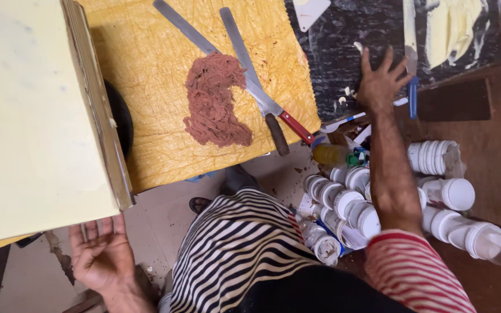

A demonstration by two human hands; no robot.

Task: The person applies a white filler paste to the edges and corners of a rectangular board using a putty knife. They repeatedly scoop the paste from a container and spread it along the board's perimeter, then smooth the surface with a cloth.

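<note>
Right grip: fingers spread, palm flat on the dark smeared counter, holding nothing. Left grip: palm up, fingers loosely spread, empty, just below the pale yellow board. Blue-handled knife lies just right of the right hand, touching or not, can't tell. Left of that hand: yellow cloth with a brown minced mass and two long knives beside it. Below the right hand, white lidded jars cluster around the forearm.
</note>
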